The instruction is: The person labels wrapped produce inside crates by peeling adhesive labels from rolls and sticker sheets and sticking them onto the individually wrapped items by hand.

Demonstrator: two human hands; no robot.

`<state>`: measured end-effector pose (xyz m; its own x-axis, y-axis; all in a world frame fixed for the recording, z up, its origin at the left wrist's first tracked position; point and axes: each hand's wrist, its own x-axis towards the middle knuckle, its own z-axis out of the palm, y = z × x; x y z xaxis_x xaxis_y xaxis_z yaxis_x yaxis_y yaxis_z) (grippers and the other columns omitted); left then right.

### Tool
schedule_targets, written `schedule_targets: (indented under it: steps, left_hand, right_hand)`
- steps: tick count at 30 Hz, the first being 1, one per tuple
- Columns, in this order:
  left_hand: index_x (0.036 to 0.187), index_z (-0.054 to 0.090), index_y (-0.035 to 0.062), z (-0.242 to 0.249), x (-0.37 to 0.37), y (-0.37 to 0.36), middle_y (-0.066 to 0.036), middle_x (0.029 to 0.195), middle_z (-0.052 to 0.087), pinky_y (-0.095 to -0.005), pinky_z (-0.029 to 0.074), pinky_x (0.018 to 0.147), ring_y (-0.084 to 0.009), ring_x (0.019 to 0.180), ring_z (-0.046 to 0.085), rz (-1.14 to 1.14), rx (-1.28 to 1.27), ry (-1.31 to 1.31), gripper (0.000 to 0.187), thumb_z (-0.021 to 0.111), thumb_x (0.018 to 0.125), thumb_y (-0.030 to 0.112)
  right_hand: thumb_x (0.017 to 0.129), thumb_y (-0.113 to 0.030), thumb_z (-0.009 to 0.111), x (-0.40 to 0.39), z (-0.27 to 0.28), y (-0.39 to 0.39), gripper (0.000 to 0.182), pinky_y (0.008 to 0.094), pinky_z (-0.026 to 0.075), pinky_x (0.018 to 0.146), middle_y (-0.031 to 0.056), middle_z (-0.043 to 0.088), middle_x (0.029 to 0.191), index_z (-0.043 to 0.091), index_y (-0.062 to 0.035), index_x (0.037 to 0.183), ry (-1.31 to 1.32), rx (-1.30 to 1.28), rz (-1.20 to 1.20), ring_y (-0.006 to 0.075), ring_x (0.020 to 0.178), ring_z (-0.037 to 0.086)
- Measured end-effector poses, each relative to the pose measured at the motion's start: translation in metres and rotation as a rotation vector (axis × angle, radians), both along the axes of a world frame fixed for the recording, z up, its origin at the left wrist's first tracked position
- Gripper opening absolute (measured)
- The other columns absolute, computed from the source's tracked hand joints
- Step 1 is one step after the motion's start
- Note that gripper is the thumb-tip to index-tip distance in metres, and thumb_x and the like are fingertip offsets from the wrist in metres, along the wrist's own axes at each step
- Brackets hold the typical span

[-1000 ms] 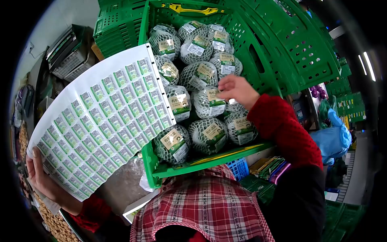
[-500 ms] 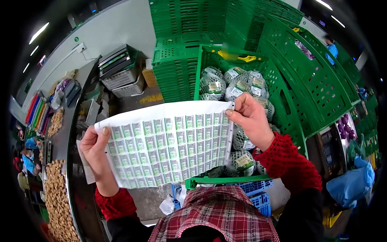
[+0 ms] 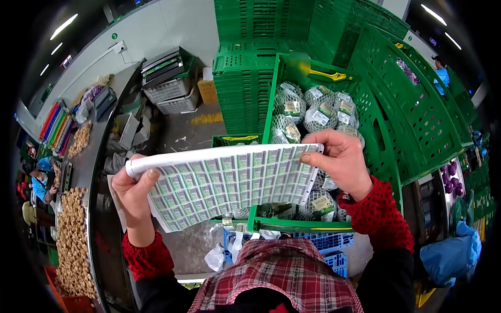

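Observation:
A wide white sheet of labels, printed with rows of small green and grey stickers, is stretched between my two hands. My left hand pinches its left end, thumb in front. At the upper right corner my right hand grips the sheet between thumb and fingers. The top edge is rolled or folded over into a white band. Behind and below the sheet stands a green crate holding several netted bags of produce with labels on them. The sheet hides part of the crate's near left side.
Tall stacks of green crates rise behind, and another large green crate leans at the right. Blue crates sit low in front. Along the left runs a table with heaped brown produce. A blue bag hangs at right.
The sheet's top edge has been turned over into a thicker band, so fewer label rows show. Both hands have stayed on its ends. The view has shifted slightly.

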<state>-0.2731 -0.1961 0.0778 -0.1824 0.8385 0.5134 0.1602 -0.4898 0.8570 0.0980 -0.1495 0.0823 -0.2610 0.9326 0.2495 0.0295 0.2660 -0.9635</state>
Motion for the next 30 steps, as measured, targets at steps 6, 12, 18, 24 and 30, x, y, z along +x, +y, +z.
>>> schedule_targets:
  steps: [6, 12, 18, 24, 30]
  left_hand:
    - [0.090, 0.066, -0.0018, 0.009, 0.007, -0.007, -0.005, 0.079, 0.069, -0.0201, 0.047, 0.062, -0.0076, 0.066, 0.061, 0.102, -0.098, -0.142, 0.009, 0.066, 0.088, 0.006]
    - [0.089, 0.066, -0.0006, 0.007, 0.002, -0.008, -0.005, 0.078, 0.068, -0.0196, 0.046, 0.061, -0.0066, 0.065, 0.061, 0.132, -0.071, -0.117, 0.008, 0.066, 0.088, 0.008]
    - [0.088, 0.066, -0.0010, 0.010, 0.002, -0.017, -0.005, 0.077, 0.068, -0.0194, 0.046, 0.061, -0.0066, 0.064, 0.060, 0.139, -0.058, -0.095, 0.010, 0.067, 0.088, 0.009]
    - [0.086, 0.067, -0.0009, 0.006, 0.001, -0.019, -0.004, 0.077, 0.068, -0.0199, 0.046, 0.061, -0.0067, 0.065, 0.060, 0.137, -0.034, -0.086, 0.009, 0.067, 0.088, 0.008]
    - [0.087, 0.068, -0.0002, 0.011, 0.003, -0.019, -0.001, 0.075, 0.066, -0.0200, 0.044, 0.063, -0.0063, 0.067, 0.058, 0.079, -0.146, 0.056, 0.007, 0.069, 0.082, 0.003]
  right_hand:
    - [0.085, -0.012, 0.071, 0.001, 0.005, -0.010, 0.016, 0.0204, 0.039, 0.050, -0.0022, 0.059, 0.066, 0.064, 0.0020, 0.083, -0.197, -0.012, 0.016, 0.0012, 0.059, 0.049]
    - [0.090, -0.007, 0.063, 0.003, 0.006, -0.013, 0.011, 0.0229, 0.047, 0.053, 0.0020, 0.062, 0.071, 0.058, 0.0025, 0.089, -0.093, -0.110, 0.160, 0.0057, 0.062, 0.059]
    - [0.085, -0.012, 0.069, 0.006, 0.003, -0.008, 0.017, 0.0245, 0.046, 0.058, 0.0035, 0.060, 0.070, 0.061, 0.0014, 0.089, -0.328, 0.269, 0.166, 0.0096, 0.064, 0.057]
    - [0.083, -0.015, 0.072, -0.001, 0.005, -0.017, 0.018, 0.0234, 0.042, 0.061, -0.0003, 0.059, 0.071, 0.063, 0.0008, 0.083, -0.249, -0.058, 0.149, 0.0048, 0.067, 0.049]
    - [0.085, -0.009, 0.070, -0.007, 0.002, -0.016, 0.014, 0.0214, 0.039, 0.056, -0.0039, 0.058, 0.072, 0.060, 0.0008, 0.082, -0.014, -0.086, 0.216, 0.0018, 0.065, 0.048]
